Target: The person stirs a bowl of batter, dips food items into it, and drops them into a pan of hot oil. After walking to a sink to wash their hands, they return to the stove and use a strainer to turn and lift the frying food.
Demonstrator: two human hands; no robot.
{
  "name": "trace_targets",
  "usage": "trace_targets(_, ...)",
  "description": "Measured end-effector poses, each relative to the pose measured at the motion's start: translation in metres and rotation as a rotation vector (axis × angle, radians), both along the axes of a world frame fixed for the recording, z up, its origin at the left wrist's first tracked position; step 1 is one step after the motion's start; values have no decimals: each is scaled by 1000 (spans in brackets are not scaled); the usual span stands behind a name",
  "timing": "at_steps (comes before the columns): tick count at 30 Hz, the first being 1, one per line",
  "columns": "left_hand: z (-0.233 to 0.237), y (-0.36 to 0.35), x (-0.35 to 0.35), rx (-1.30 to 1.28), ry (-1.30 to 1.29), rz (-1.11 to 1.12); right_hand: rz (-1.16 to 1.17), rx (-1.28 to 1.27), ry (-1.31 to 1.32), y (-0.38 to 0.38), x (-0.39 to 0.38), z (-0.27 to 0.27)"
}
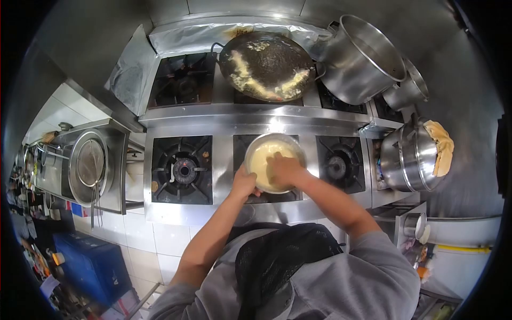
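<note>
A round metal bowl [250, 148] of pale yellow batter-like liquid [262, 160] is over the middle front burner. My left hand [245, 183] grips the bowl's lower left rim, thumb on the inner side and fingers underneath. Inside the bowl is my right hand [285, 169], its fingers curled together and reaching down into the liquid. Whether those fingers hold anything is hidden.
Behind the bowl sits a large dark wok [272, 61] with pale yellow residue. A tall pot [346, 69] stands at back right, stacked steel pots [408, 154] with a cloth [438, 146] at right. Burners [184, 169] flank the bowl. A strainer [90, 162] lies at left.
</note>
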State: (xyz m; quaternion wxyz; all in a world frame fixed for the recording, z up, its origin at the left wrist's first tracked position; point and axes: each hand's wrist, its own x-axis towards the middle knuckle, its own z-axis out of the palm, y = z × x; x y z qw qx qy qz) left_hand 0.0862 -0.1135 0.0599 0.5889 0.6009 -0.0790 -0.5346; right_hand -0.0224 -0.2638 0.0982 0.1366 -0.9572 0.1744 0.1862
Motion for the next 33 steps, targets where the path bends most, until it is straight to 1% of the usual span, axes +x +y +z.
trace_targets(2, 15, -3, 7, -17, -6, -6, -42, 33, -32, 1, 4, -1)
trace_targets(4, 26, -6, 15, -91, -63, 9, 16, 91, -130, -13, 11, 3)
trace_targets(6, 45, -9, 29, -96, -60, -7, -53, 153, -381, -23, 15, 36)
trace_targets(8, 54, -11, 39, -83, -72, -43, -90, 199, -355, -32, 21, 86)
trace_targets(9, 60, -12, 43, -88, -68, -43, -121, 237, -347, -37, 26, 101)
trace_targets(10, 65, -12, 47, -96, -74, -50, -122, 231, -345, -40, 31, 102)
trace_targets(12, 72, -14, 53, -114, -81, -61, 30, 61, -335, -45, 38, 96)
trace_targets(13, 75, -15, 56, -107, -75, -82, 27, 52, -337, -44, 41, 78)
trace_targets(14, 78, -18, 59, -102, -70, -102, 33, -55, -346, -42, 44, 52)
trace_targets(15, 79, -21, 62, -113, -74, -106, 38, -162, -354, -38, 48, 38)
trace_targets(16, 77, -24, 63, -102, -67, -100, 35, -170, -355, -29, 52, 43)
trace_targets(18, 73, -29, 66, -97, -56, -100, -105, 39, -112, -12, 57, 58)
trace_targets(19, 70, -30, 67, -77, -50, -102, -110, 34, -108, -13, 54, 52)
trace_targets(21, 68, -30, 65, -59, -39, -114, -103, 209, -85, -16, 47, 36)
trace_targets(22, 69, -28, 64, -59, -31, -127, -75, 188, -13, -14, 44, 42)
trace_targets(23, 70, -28, 64, -57, -25, -139, -81, 185, -13, -16, 42, 54)
trace_targets(25, 71, -27, 66, -74, -24, -163, -30, 249, -173, -25, 35, 81)
trace_targets(26, 71, -28, 65, -89, -24, -180, -58, 327, -260, -32, 32, 93)
trace_targets(27, 72, -28, 63, -91, -24, -184, -61, 324, -260, -36, 30, 104)
trace_targets(29, 76, -30, 61, -104, -57, -202, -123, 344, -343, -43, 28, 123)
trace_targets(30, 77, -32, 59, -109, -61, -208, 47, 230, -292, -57, 26, 115)
trace_targets(31, 77, -35, 58, -112, -49, -207, 43, 223, -297, -60, 24, 105)
trace_targets(33, 81, -43, 57, -124, -43, -208, 114, -80, -170, -56, 21, 92)
